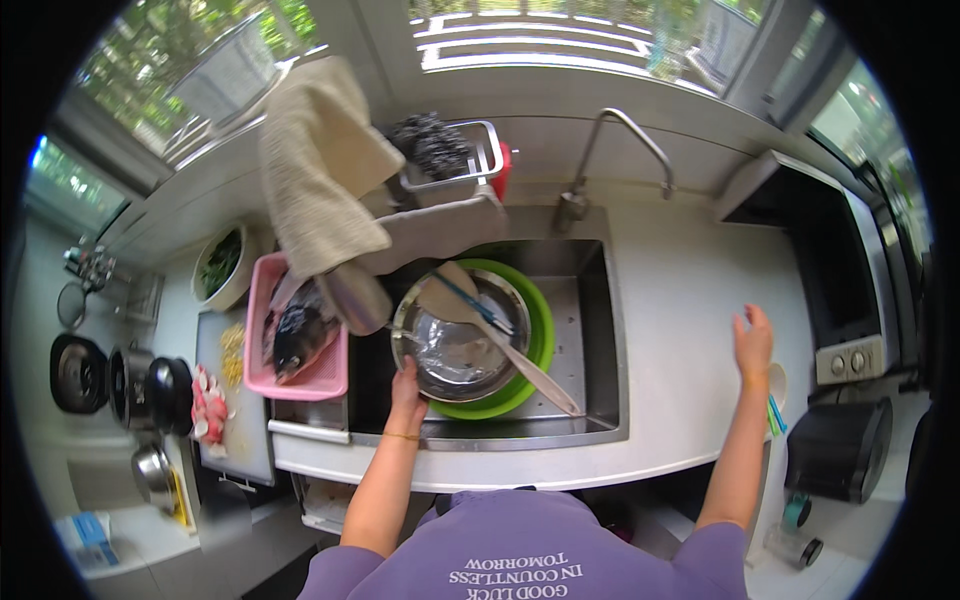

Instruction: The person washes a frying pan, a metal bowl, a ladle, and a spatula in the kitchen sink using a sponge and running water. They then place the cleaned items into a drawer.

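Note:
My left hand (409, 390) grips the near-left rim of a stainless steel bowl (461, 352), which sits in a green plastic basin (541, 319) in the sink (592, 337). Across the bowl lie a spatula (525, 367) with a pale handle and a thin blue utensil (465, 294). The spatula's handle reaches over the basin's rim towards the sink's near right corner. Off to the right, my right hand (752, 341) is raised over the white countertop (675, 300), fingers apart, holding nothing. A pink basket (296, 386) left of the bowl holds a fish (304, 337).
A faucet (574, 206) rises behind the sink. Beige towels (322, 165) hang at the back left. A cutting board (251, 427) bears chopped pieces and pink-and-white food. Leafy greens fill a white bowl (217, 289). A microwave oven (832, 270) stands at the right.

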A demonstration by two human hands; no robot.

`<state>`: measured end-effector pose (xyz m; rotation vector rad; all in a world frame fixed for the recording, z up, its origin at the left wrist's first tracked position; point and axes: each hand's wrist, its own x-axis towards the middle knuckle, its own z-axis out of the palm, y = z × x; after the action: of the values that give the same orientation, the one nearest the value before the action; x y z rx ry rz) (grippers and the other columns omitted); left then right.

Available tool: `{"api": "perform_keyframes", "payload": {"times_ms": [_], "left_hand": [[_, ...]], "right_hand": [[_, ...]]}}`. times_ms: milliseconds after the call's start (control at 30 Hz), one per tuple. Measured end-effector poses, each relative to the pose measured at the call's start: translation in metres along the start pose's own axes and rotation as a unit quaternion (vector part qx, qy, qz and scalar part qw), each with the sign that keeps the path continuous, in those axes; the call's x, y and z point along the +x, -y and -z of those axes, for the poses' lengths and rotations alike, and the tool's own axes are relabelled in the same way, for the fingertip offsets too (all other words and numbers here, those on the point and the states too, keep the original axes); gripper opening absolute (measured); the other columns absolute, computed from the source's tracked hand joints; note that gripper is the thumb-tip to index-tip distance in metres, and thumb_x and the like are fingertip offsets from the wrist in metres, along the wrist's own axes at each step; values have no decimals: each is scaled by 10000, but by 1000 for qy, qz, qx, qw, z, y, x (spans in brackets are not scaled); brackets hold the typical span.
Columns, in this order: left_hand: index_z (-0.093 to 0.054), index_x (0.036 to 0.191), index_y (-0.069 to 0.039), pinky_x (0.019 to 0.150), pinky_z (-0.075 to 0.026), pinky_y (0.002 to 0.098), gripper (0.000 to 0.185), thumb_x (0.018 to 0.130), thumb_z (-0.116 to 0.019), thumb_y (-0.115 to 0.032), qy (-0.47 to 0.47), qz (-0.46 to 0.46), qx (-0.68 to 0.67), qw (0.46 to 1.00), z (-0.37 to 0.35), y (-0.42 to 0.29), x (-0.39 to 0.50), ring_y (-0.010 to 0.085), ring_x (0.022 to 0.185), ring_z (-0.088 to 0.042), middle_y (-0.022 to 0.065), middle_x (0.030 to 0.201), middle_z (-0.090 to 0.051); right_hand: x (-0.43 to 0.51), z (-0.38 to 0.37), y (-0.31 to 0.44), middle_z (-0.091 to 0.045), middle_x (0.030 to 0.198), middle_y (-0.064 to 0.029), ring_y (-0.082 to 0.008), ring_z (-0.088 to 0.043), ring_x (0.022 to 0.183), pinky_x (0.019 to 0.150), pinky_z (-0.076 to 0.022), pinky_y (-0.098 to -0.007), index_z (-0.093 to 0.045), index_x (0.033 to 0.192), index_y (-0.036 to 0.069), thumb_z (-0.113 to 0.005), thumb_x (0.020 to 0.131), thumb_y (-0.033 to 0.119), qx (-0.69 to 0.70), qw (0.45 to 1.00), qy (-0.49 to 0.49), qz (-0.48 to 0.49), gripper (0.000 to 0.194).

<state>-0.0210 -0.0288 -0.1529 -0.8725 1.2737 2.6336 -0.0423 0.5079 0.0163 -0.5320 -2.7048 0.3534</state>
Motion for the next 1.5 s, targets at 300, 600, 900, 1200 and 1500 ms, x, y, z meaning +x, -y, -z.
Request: {"api": "perform_keyframes", "payload": {"times_ms": [300,600,900,1200,1500], "left_hand": [[-482,1120,-6,777,-447,301,309,921,-430,-237,-58,-9,22,998,-3,-9,-23,166,890,-551,69,1023,-570],[-545,894,-14,612,-395,250,214,900,-475,-216,-125,-26,76,989,6,-17,-31,92,675,-464,5,750,-530],[-536,1000,-25,671,-469,295,222,916,-434,-203,-125,7,62,990,9,-1,-23,155,770,-563,56,867,-598],[-462,1116,19,791,-487,388,253,895,-427,-99,-78,84,-83,990,9,9,-3,249,924,-564,131,1047,-555],[-493,1074,-6,768,-454,333,282,796,-516,37,-129,-79,-58,987,-12,-2,5,204,869,-554,91,989,-577]], "right_hand": [[-98,-148,305,-563,1014,-230,-337,-549,955,826,-438,-394,-482,1095,-61,-661,710,237,161,882,360,258,518],[-170,-205,347,-553,1001,-291,-383,-547,971,814,-454,-403,-272,1214,-88,-532,737,103,91,819,533,191,576],[-154,-189,347,-609,705,-209,-286,-631,691,551,-503,-384,-599,874,-39,-619,754,407,116,750,650,43,463],[-116,-121,326,-622,853,-178,-324,-611,816,690,-487,-389,-490,981,-12,-632,718,452,-91,854,437,267,552],[-97,-110,266,-598,853,-249,-375,-582,829,712,-465,-425,-532,928,-23,-666,701,288,62,927,361,85,408]]}}
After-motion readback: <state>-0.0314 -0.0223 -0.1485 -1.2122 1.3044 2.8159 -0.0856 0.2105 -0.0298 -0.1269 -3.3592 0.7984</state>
